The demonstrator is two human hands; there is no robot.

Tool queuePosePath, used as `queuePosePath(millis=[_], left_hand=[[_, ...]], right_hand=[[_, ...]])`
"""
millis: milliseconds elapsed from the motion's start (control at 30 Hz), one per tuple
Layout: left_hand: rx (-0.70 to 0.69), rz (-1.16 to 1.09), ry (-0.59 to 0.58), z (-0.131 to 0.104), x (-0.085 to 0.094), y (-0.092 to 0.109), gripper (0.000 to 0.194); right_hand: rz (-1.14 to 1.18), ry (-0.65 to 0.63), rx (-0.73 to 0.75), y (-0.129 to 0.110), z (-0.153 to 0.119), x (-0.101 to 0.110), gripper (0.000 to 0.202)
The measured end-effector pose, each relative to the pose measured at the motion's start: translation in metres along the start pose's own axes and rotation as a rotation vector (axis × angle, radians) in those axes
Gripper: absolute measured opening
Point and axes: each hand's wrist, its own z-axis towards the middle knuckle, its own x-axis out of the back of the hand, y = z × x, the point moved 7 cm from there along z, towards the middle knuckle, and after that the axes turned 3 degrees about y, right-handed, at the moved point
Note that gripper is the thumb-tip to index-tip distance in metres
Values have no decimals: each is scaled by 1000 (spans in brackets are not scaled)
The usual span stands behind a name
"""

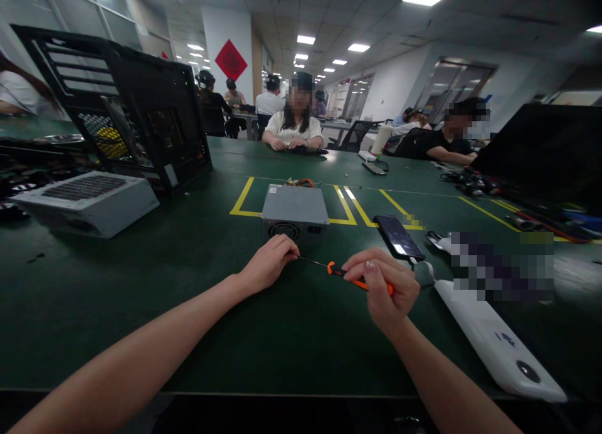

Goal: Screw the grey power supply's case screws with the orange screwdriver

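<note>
A grey metal power supply (295,203) rests on the green table, its fan grille and socket facing me and a bundle of cables behind it. My right hand (383,286) is closed round the orange and black handle of a screwdriver (336,269), whose thin shaft points left. At the shaft's tip, just in front of the power supply, the fingers of my left hand (270,261) are pinched together. What they hold, if anything, is too small and hidden to name.
A black computer case (141,114) and a second power supply (89,202) stand at the left. To the right lie a phone (399,236), a white device (498,340) and cables. Yellow tape marks the green table (211,346). A person (295,123) sits opposite.
</note>
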Motion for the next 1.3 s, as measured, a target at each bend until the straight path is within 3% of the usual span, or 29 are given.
queuePosePath(millis=[200, 333, 500, 700, 833, 1100, 1200, 1300], left_hand=[[71, -165, -13, -1, -2, 4, 9], [247, -430, -4, 0, -7, -6, 7], [464, -702, 72, -2, -9, -37, 4], [557, -888, 26, -6, -19, -43, 8], [561, -942, -2, -7, -21, -40, 10], [646, -1022, 7, -8, -20, -44, 12], [702, -1131, 19, -9, -23, -47, 14], [743, -1221, 45, -10, -26, -50, 14]], right_hand=[[-36, -112, -76, 10, -3, -14, 19], [-100, 2, -98, 15, -4, -6, 23], [-268, 176, -66, 22, 3, 15, 20], [-333, 357, 115, 14, 7, 33, 11], [-317, 301, 197, 8, 8, 31, 10], [-484, 4, 289, -1, 30, 0, 13], [-505, -46, 269, -3, 26, -9, 14], [-592, -132, 153, 0, 14, -12, 7]])
